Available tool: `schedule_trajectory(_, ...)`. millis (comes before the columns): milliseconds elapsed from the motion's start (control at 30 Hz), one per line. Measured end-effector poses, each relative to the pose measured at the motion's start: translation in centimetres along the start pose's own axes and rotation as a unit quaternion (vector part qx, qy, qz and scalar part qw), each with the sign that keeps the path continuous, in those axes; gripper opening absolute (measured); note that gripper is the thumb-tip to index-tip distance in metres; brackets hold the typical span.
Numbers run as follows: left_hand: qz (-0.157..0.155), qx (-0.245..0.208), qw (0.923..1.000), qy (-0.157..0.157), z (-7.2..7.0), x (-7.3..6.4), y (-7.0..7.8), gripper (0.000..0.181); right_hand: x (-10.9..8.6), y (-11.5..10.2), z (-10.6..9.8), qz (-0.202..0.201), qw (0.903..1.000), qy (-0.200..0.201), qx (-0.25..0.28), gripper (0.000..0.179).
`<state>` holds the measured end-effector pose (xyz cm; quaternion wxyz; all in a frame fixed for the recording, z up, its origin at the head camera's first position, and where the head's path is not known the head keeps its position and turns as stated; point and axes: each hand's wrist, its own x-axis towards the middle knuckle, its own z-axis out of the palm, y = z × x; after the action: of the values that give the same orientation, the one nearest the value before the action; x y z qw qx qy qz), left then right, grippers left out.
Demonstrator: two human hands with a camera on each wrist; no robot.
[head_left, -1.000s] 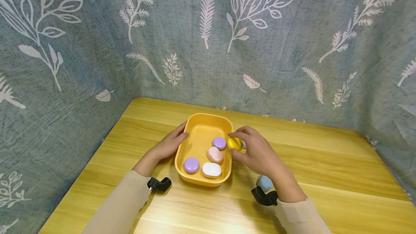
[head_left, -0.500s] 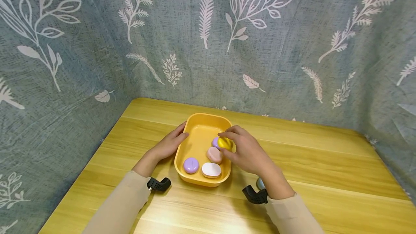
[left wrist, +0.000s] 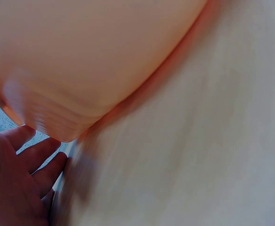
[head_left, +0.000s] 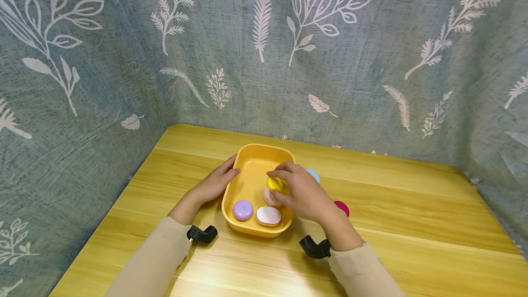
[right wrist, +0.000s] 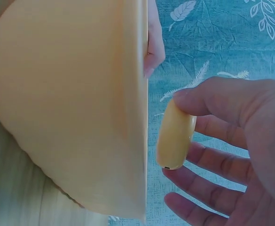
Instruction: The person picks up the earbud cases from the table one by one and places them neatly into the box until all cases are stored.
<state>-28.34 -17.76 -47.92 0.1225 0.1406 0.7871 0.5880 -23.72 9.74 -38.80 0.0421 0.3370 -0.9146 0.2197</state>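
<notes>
A yellow tub (head_left: 250, 175) stands on the table. My left hand (head_left: 215, 182) holds its left side, thumb over the rim and fingers along the outer wall. Above the tub's right part, my right hand (head_left: 304, 192) pinches a small yellow pebble-shaped piece (head_left: 276, 184) between thumb and fingers. The right wrist view shows this yellow piece (right wrist: 175, 136) higher than the rim, with a tiny dark notch at its lower end. Inside the tub lie a round purple piece (head_left: 243, 210), a white oval piece (head_left: 268, 216) and a partly covered pink piece (head_left: 269, 198).
A light blue piece (head_left: 313, 175) lies right of the tub, partly behind my right hand. Beside the right forearm shows a magenta piece (head_left: 341, 208). A patterned grey-blue cloth (head_left: 247, 100) hangs around the wooden table (head_left: 396, 205).
My right hand has carried the yellow piece leftward from the tub's right rim to above its inside, covering the second purple piece. The blue and magenta pieces came into sight. The left hand stayed put.
</notes>
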Motion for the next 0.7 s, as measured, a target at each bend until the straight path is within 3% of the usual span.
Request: schedule_trajectory(700, -0.007, -0.003, 1.0, -0.003, 0.0, -0.1, 0.1, 0.062, 1.2, -0.5, 1.3, -0.004, 0.9994, -0.024, -0.023, 0.042)
